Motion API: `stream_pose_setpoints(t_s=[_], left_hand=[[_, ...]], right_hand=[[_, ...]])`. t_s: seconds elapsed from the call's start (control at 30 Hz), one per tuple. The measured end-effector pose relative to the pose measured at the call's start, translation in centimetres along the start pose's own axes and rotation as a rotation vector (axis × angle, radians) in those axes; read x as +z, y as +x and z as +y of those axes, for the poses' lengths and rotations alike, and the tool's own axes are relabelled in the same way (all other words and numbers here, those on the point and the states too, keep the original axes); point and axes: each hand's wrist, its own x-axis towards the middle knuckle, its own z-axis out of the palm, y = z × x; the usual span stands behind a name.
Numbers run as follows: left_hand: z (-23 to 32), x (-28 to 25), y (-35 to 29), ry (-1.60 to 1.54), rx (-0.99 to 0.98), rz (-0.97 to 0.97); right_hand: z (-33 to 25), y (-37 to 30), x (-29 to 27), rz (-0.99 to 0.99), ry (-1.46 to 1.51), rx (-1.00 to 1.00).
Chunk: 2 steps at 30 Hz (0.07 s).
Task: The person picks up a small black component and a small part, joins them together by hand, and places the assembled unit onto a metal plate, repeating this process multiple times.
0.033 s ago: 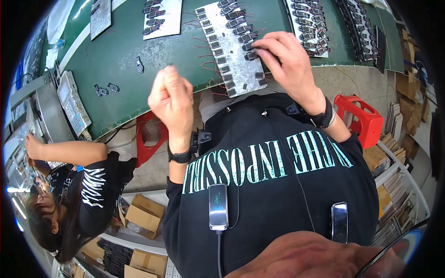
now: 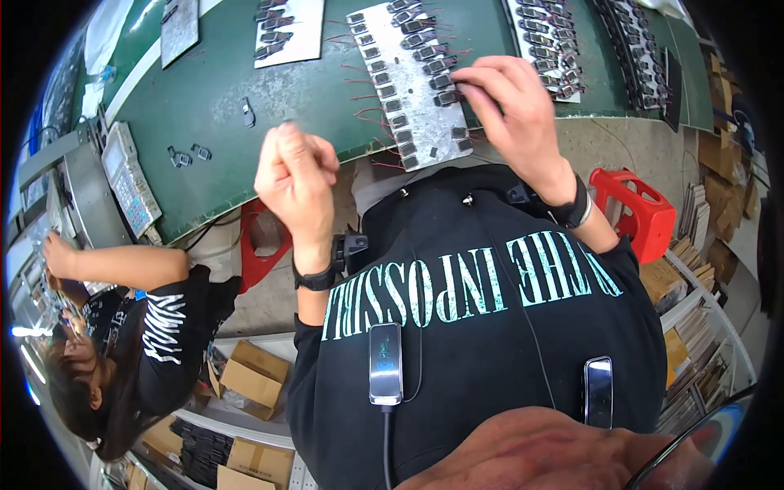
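A pale metal plate point(image 2: 425, 122) lies on the green table, carrying rows of small black rectangular modules with thin red wires along its left side. My right hand point(image 2: 518, 110) reaches over its right edge. The thumb and forefinger come together at the right end of a small black module point(image 2: 442, 82) in the right-hand row; the exact contact is partly hidden. Left of the plate, above the table's front edge, my left hand point(image 2: 298, 175) is closed with thumb and forefinger pressed together. A tiny dark or grey bit shows at its fingertips, too small to name.
Another loaded plate point(image 2: 290, 41) lies farther back, and more loaded racks point(image 2: 543, 45) stand at the right. Loose black parts point(image 2: 180, 157) rest on the left of the table, near a keypad panel point(image 2: 131, 175). A red stool point(image 2: 633, 212) is at the right; a co-worker point(image 2: 163, 327) sits left.
My right hand has drawn back slightly to the right, so more of the modules at its fingertips shows. My left hand has shifted a little left and down, still closed.
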Motion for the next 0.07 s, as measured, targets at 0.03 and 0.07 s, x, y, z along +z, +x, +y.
stream_pose_setpoints(t_s=[0.03, 0.07], left_hand=[[0.30, -0.60, -0.29, -0.039, -0.022, 0.042], [0.81, -1.42, -0.45, -0.004, -0.010, 0.067]], right_hand=[[-0.01, 0.00, -0.17, 0.078, -0.042, -0.057], [-0.30, 0.49, 0.76, 0.087, -0.001, -0.074]])
